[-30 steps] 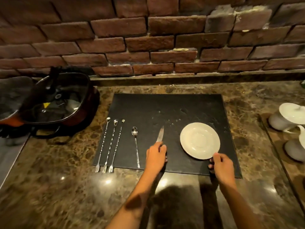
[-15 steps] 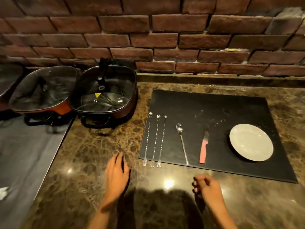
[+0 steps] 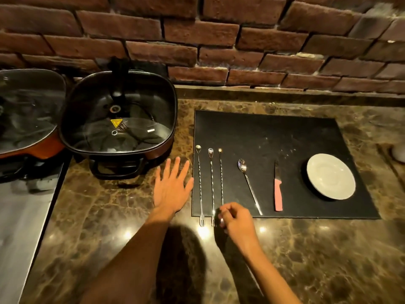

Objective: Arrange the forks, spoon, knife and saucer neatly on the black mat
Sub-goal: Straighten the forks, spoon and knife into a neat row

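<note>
The black mat (image 3: pixel 274 132) lies on the marble counter (image 3: pixel 109 227) with three long forks (image 3: pixel 211 183) in a row at its left edge, their tines hanging over the near edge. Right of them lie the spoon (image 3: pixel 249 187), the pink-handled knife (image 3: pixel 277 189) and the white saucer (image 3: pixel 331 179). The left hand (image 3: pixel 172 187) rests flat and spread beside the mat. The right hand (image 3: pixel 235 219) pinches the rightmost fork's near end.
</note>
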A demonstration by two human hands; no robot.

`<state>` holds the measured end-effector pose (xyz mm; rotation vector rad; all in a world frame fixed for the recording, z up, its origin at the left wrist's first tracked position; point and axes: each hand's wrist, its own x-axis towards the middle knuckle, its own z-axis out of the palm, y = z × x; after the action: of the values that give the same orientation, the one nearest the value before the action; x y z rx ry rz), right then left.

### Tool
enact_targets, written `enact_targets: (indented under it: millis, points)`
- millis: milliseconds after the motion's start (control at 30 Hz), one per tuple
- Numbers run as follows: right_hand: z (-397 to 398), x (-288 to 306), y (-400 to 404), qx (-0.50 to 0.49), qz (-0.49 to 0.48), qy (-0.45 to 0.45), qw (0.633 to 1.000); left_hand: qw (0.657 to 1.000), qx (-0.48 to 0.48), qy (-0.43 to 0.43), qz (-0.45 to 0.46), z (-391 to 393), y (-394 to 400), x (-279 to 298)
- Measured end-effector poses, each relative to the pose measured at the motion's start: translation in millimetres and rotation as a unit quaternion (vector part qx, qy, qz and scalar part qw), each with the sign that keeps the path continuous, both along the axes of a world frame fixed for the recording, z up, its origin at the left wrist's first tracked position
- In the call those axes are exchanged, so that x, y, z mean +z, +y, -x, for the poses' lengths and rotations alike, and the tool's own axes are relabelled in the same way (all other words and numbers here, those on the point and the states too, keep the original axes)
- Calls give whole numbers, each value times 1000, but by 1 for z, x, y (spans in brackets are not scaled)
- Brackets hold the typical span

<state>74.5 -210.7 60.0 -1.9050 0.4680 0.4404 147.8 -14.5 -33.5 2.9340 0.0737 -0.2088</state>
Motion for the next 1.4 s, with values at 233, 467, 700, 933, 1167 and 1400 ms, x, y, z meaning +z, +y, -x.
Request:
enact_targets:
  millis: [233, 467, 700, 933, 1167, 1400]
  points:
    - [-64, -5, 40, 58, 129, -44, 989, 1000, 15, -21, 14, -2, -1, -1]
    - [-99, -22, 73, 161, 280, -98, 941, 999, 25, -40, 28, -3, 0, -8]
    - [-117, -27, 83, 153, 321, -106, 929, 994, 16, -102, 20, -1, 0, -14]
    - [-135, -29, 88, 142, 301, -85, 939, 990, 8, -138, 9, 0, 3, -16]
    - [-141, -31, 89, 133, 295, -96, 941, 989, 4, -146, 19, 0, 3, -18]
    - [-142, -32, 90, 115, 294, -95, 944, 990, 2, -137, 18, -1, 3, -15]
